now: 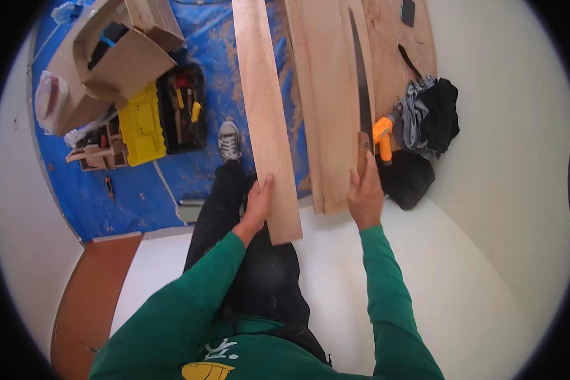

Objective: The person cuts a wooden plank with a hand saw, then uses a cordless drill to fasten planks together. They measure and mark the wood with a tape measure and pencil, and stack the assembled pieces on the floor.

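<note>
My left hand [258, 204] is closed on the left edge of a long pale wooden board [266, 95], close to its near end. The board stretches away from me over the blue sheet. In my right hand [365, 195] is a handsaw [363, 88], gripped by its wooden handle. Its long dark blade points away from me, over or along several stacked planks [326, 114]; I cannot tell whether it touches them. Just right of the saw handle lies an orange power drill [383, 133]. The saw and the board in my left hand are apart.
Left of my foot lies an opened toolbox [182, 136] with a yellow lid [140, 123]. Beyond are cardboard boxes [126, 60]. Pliers [110, 188] lie on the blue sheet [139, 209]. Grey and black cloths [424, 114], a black bag [408, 177] and a phone [407, 12] are at right, by the wall.
</note>
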Tool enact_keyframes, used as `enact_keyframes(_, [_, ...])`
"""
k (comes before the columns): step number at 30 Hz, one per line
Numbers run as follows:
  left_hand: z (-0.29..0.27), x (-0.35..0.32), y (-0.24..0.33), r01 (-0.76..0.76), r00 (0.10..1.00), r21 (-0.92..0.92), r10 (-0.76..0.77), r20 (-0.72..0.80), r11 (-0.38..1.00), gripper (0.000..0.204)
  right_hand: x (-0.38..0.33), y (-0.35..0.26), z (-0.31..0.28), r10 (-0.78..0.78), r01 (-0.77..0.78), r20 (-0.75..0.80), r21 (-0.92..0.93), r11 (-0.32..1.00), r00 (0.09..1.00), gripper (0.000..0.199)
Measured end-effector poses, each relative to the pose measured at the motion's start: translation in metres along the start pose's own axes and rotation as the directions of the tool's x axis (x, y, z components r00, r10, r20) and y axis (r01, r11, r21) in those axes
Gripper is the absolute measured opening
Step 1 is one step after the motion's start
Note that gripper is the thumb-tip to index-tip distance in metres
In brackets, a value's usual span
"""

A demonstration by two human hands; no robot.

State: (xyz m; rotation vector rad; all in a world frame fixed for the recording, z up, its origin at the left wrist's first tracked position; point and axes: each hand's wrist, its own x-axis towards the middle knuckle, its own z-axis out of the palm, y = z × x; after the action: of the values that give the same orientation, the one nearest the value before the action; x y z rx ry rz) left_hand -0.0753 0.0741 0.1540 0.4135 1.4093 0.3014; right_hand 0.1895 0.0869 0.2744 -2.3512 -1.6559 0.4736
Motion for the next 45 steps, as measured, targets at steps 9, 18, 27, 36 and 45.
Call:
enact_keyframes(9, [-0.051, -0.102, 0.102, -0.035, 0.991, -0.109, 0.049, 0.126, 0.993, 0.059, 0.064, 0.057, 0.129, 0.341, -0.275, 0.212, -0.288, 0.917, 0.916, 0.062])
enact_keyframes(18, [0.01, -0.114, 0.103, -0.156, 0.964, -0.168, 0.187, 0.188, 0.973, 0.061, 0.02, -0.05, -0.034, 0.101, -0.801, 0.868, 0.395, 0.449, 0.485, 0.079])
enact_keyframes(27, [0.061, -0.137, 0.155, 0.034, 0.891, -0.104, 0.017, 0.454, 0.994, 0.061, 0.014, -0.048, -0.08, 0.189, -0.442, 0.503, 0.45, 0.776, 0.844, 0.047])
enact_keyframes(36, [0.092, -0.141, 0.202, 0.173, 0.874, -0.286, -0.013, 0.486, 0.943, 0.073, 0.021, -0.093, -0.173, 0.099, -0.342, 0.484, 0.446, 0.827, 0.869, 0.045])
enact_keyframes(45, [0.096, -0.288, 0.364, -0.117, 0.765, -0.464, 0.377, 0.521, 0.878, 0.078, 0.06, -0.181, -0.354, -0.245, -0.131, 0.334, 0.794, 0.593, 0.91, 0.065])
